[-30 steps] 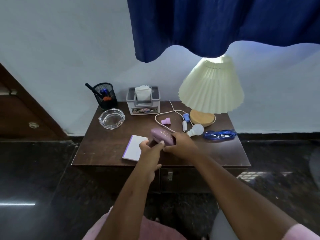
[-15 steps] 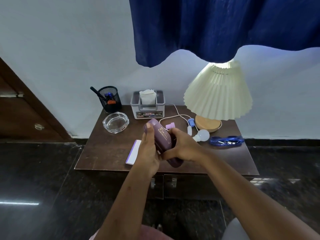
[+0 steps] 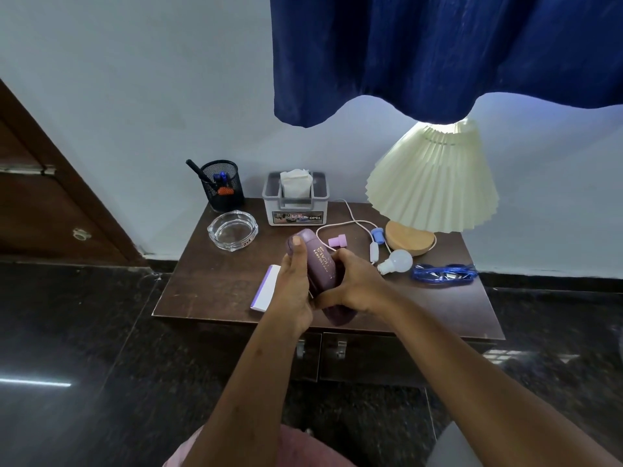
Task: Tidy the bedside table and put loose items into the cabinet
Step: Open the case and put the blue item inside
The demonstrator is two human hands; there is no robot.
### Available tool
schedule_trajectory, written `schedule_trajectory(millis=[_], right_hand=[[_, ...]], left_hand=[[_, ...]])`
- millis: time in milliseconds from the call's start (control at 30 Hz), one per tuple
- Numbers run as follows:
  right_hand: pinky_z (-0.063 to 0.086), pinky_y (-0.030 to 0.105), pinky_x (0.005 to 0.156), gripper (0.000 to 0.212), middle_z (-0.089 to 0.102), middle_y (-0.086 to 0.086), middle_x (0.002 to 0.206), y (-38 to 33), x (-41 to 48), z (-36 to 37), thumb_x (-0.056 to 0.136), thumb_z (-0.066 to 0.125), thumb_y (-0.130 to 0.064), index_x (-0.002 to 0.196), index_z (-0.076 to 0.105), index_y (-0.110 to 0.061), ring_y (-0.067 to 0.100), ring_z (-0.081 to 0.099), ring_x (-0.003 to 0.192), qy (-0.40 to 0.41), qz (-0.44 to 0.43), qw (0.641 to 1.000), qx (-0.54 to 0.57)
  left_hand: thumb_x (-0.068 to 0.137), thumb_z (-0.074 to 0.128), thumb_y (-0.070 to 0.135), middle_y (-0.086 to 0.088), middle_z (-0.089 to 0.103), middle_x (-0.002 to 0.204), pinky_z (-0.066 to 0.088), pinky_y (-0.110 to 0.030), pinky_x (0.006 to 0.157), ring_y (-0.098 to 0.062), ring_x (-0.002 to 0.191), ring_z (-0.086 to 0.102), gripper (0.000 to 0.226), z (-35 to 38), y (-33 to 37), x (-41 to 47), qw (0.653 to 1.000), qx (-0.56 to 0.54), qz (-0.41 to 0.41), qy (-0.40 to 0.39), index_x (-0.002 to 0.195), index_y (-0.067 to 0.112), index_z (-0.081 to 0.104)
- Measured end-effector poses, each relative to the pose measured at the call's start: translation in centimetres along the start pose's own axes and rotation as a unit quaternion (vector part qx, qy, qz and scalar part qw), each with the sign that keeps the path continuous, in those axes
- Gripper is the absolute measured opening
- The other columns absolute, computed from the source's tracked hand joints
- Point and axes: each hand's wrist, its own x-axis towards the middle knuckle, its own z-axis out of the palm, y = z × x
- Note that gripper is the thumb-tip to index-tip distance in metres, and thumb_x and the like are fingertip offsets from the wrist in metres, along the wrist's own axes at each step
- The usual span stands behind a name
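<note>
Both hands grip a purple case (image 3: 318, 271) above the tabletop (image 3: 215, 281): the left hand (image 3: 293, 291) wraps its left side, the right hand (image 3: 354, 286) clasps its right. A notepad (image 3: 266, 288) lies just left of them, a bulb (image 3: 396, 261) to their right.

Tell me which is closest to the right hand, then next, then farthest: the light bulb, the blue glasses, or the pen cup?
From the right hand:
1. Light bulb, just to its right.
2. Blue glasses, farther right near the table edge.
3. Pen cup, at the far back-left corner.
</note>
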Motion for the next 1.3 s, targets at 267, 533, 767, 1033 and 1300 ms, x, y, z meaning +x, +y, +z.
schedule_trajectory(millis=[267, 533, 767, 1033, 1300], right_hand=[[0.05, 0.023, 0.066, 0.072, 0.056, -0.003, 0.099, -0.6, -0.4, 0.2, 0.061, 0.086, -0.032, 0.115, 0.042, -0.016, 0.006, 0.054, 0.078, 0.089, -0.038, 0.995, 0.001], [0.058, 0.033, 0.072, 0.069, 0.066, 0.007, 0.1, -0.4, 0.7, -1.0, 0.069, 0.071, -0.059, 0.115, 0.052, -0.01, 0.023, 0.068, 0.087, 0.147, 0.138, 0.95, 0.237], [0.056, 0.046, 0.083, 0.029, 0.067, 0.009, 0.097, -1.7, -0.6, -2.9, 0.096, 0.05, -0.041, 0.105, 0.058, -0.015, 0.024, 0.066, 0.086, 0.036, 0.135, 0.886, 0.443], [0.039, 0.016, 0.078, 0.042, 0.057, -0.016, 0.095, 0.7, 0.5, -4.0, 0.102, 0.03, -0.038, 0.112, 0.068, -0.021, -0.002, 0.049, 0.09, 0.183, -0.054, 0.972, 0.14], [0.054, 0.037, 0.088, 0.031, 0.054, -0.008, 0.108, 2.0, 0.4, -3.7, 0.1, 0.045, -0.018, 0.123, 0.06, -0.032, 0.011, 0.054, 0.1, 0.104, -0.021, 0.954, 0.282]], left_hand=[[0.089, 0.041, 0.061, -0.001, 0.066, 0.112, 0.052, -0.054, 0.083, -0.024, 0.094, 0.067, 0.046, 0.2, 0.2, -0.2, 1.0, 0.018, -0.01, 0.003, 0.128, 0.039, 0.032], [0.085, 0.068, 0.028, 0.022, 0.058, 0.111, 0.054, -0.027, 0.073, 0.002, 0.096, 0.06, 0.065, 0.1, -0.4, -1.2, 0.942, 0.261, 0.073, -0.2, 0.132, 0.043, 0.027], [0.063, 0.073, 0.004, -0.012, 0.064, 0.114, 0.055, -0.03, 0.071, -0.024, 0.097, 0.064, 0.081, -0.5, -1.0, -0.7, 0.903, 0.321, 0.129, -0.254, 0.131, 0.036, 0.044], [0.09, 0.047, 0.052, -0.017, 0.071, 0.092, 0.052, -0.029, 0.056, -0.031, 0.071, 0.068, 0.046, -0.9, 2.3, -1.7, 0.979, 0.088, -0.073, -0.167, 0.111, 0.013, 0.06], [0.081, 0.049, 0.066, -0.022, 0.073, 0.082, 0.058, -0.027, 0.05, -0.035, 0.066, 0.071, 0.068, -1.5, 3.0, -1.6, 0.989, -0.024, -0.13, -0.069, 0.112, 0.005, 0.055]])
